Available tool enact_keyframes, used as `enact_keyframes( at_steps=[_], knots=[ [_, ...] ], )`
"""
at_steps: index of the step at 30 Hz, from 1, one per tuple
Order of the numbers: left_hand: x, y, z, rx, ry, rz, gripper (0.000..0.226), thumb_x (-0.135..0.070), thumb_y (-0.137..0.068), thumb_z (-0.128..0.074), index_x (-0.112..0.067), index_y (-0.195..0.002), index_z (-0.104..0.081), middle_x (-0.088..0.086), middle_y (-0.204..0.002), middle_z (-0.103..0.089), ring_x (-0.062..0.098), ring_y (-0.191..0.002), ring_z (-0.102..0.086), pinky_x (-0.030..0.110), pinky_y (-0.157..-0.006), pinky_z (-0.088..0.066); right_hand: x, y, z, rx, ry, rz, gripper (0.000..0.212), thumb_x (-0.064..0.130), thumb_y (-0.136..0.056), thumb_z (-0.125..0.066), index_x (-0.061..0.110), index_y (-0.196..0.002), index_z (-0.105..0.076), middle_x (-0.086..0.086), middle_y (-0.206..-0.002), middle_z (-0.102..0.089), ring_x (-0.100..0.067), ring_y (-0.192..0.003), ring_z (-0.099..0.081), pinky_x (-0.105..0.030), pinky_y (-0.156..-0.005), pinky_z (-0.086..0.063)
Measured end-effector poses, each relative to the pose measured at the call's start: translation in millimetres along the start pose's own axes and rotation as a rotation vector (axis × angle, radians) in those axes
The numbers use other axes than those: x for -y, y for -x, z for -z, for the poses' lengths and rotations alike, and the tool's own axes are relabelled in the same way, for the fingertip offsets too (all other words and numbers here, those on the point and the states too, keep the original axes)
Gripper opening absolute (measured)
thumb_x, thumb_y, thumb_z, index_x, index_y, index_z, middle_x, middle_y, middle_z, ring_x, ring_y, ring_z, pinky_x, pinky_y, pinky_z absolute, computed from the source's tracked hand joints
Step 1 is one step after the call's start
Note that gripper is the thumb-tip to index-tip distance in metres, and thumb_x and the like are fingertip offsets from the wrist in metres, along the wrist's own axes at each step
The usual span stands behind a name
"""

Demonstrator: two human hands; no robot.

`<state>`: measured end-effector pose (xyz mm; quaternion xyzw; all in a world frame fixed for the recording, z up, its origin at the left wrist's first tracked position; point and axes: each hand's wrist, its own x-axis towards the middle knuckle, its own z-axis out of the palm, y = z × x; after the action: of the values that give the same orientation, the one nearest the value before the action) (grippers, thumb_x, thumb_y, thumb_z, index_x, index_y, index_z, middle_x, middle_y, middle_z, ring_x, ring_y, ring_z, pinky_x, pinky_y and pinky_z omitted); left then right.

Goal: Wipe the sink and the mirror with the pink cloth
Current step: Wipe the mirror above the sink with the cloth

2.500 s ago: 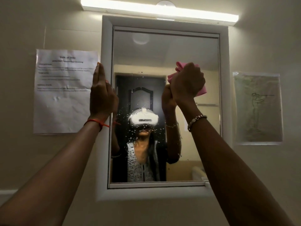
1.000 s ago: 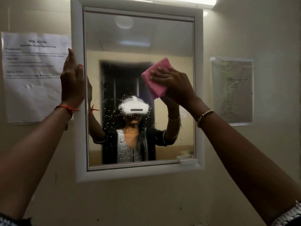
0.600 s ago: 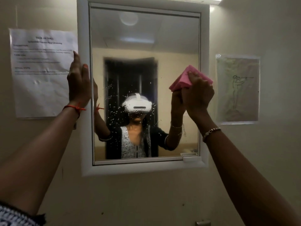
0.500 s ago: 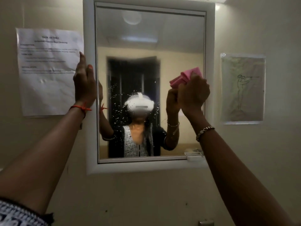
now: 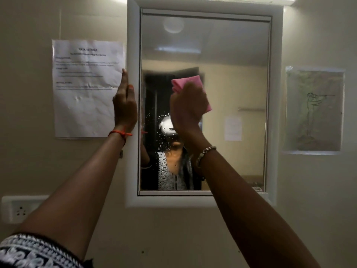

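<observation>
On mirror (image 5: 231, 74), right hand (image 5: 186, 111) pressing pink cloth (image 5: 190, 82)

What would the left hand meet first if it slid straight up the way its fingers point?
Probably nothing but more frame: the left hand lies flat along the left side of the white mirror frame, fingers pointing up. The white printed paper sheet sits just beside that line, not across it.

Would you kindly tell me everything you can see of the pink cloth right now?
The pink cloth is a soft, plain fabric, folded or bunched into a thick pad. The right hand grips it and presses it against the mirror glass, left of centre and above the water droplets. Only its upper edge and a lower right corner show; the hand hides the rest.
</observation>
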<state>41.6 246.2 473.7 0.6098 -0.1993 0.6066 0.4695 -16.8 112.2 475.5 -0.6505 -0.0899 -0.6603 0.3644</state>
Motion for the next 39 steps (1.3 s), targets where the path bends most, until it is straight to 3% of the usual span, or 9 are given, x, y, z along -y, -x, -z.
enact_keyframes(
  at_steps=[4, 8, 13, 16, 21, 23, 27, 32, 39],
  knots=[
    [0, -1, 3, 0.006, 0.055, 0.053, 0.044, -0.011, -0.099, -0.031, -0.007, -0.143, -0.026, 0.011, -0.152, -0.028, 0.004, -0.133, -0.031, -0.009, -0.094, -0.022, 23, 8, -12, -0.006, -0.081, 0.092, 0.006, -0.002, -0.079, -0.057, -0.003, -0.077, -0.063, 0.003, -0.059, -0.043, -0.006, -0.053, -0.036, -0.007, -0.046, -0.015],
    [7, -5, 9, 0.112, 0.164, 0.083, 0.046, -0.01, -0.098, -0.032, -0.01, -0.143, -0.026, 0.032, -0.145, -0.03, 0.038, -0.129, -0.042, 0.04, -0.109, -0.038, 31, 19, -23, 0.165, -0.048, 0.293, 0.011, 0.002, -0.086, -0.055, -0.003, -0.083, -0.064, -0.013, -0.072, -0.066, -0.013, -0.057, -0.046, -0.011, -0.043, -0.024],
    [9, -8, 18, 0.186, 0.374, 0.191, 0.043, -0.009, -0.099, -0.029, -0.014, -0.142, -0.029, 0.011, -0.154, -0.026, -0.003, -0.071, -0.06, 0.011, -0.064, -0.051, 16, 37, -25, 0.439, 0.246, 0.573, 0.039, 0.024, -0.095, -0.046, 0.003, -0.128, -0.048, -0.016, -0.128, -0.058, -0.027, -0.108, -0.061, -0.03, -0.087, -0.049],
    [9, -10, 20, 0.223, 0.476, 0.264, 0.042, -0.013, -0.1, -0.028, -0.016, -0.142, -0.031, 0.002, -0.155, -0.026, 0.016, -0.115, -0.057, 0.026, -0.096, -0.05, 0, 46, -30, 0.53, 0.413, 0.704, 0.052, 0.029, -0.095, -0.045, 0.002, -0.138, -0.034, -0.022, -0.145, -0.037, -0.038, -0.13, -0.04, -0.052, -0.105, -0.037],
    [0, -6, 18, 0.155, 0.404, 0.255, 0.043, -0.013, -0.099, -0.03, -0.011, -0.142, -0.029, 0.004, -0.153, -0.03, 0.019, -0.137, -0.034, 0.035, -0.114, -0.032, -36, 50, -35, 0.488, 0.625, 0.95, 0.051, 0.038, -0.081, -0.066, 0.012, -0.123, -0.057, -0.013, -0.127, -0.06, -0.032, -0.113, -0.06, -0.047, -0.091, -0.05],
    [-2, -1, 12, 0.121, 0.276, 0.19, 0.044, -0.015, -0.1, -0.028, -0.01, -0.144, -0.024, 0.004, -0.155, -0.025, 0.016, -0.141, -0.026, 0.02, -0.116, -0.022, -52, 45, -30, 0.473, 0.66, 1.066, 0.049, 0.037, -0.078, -0.069, 0.015, -0.121, -0.059, -0.01, -0.125, -0.062, -0.03, -0.112, -0.061, -0.046, -0.091, -0.051],
    [0, 8, 3, 0.102, 0.035, 0.09, 0.048, -0.021, -0.101, -0.026, -0.013, -0.146, -0.013, 0.006, -0.157, -0.016, 0.012, -0.141, -0.019, -0.015, -0.088, -0.013, -78, 29, -7, 0.457, 0.608, 1.169, 0.054, 0.031, -0.071, -0.074, 0.013, -0.12, -0.06, -0.012, -0.124, -0.062, -0.032, -0.114, -0.059, -0.049, -0.092, -0.05],
    [5, 17, 1, 0.071, -0.093, 0.036, 0.05, -0.023, -0.101, -0.027, -0.013, -0.147, -0.01, 0.011, -0.156, -0.017, 0.027, -0.138, -0.032, 0.032, -0.113, -0.031, -118, 9, 26, 0.413, 0.555, 1.151, 0.043, 0.022, -0.076, -0.065, 0.011, -0.117, -0.063, -0.014, -0.12, -0.065, -0.034, -0.11, -0.061, -0.052, -0.088, -0.052],
    [1, 25, 1, 0.052, -0.144, 0.013, 0.051, -0.022, -0.1, -0.029, -0.01, -0.146, -0.011, 0.012, -0.156, -0.018, 0.022, -0.142, -0.025, 0.017, -0.108, -0.021, -166, -10, 74, 0.375, 0.571, 0.953, 0.056, 0.018, -0.066, -0.08, 0.007, -0.118, -0.061, -0.018, -0.12, -0.064, -0.036, -0.109, -0.061, -0.055, -0.088, -0.05]
  ],
)
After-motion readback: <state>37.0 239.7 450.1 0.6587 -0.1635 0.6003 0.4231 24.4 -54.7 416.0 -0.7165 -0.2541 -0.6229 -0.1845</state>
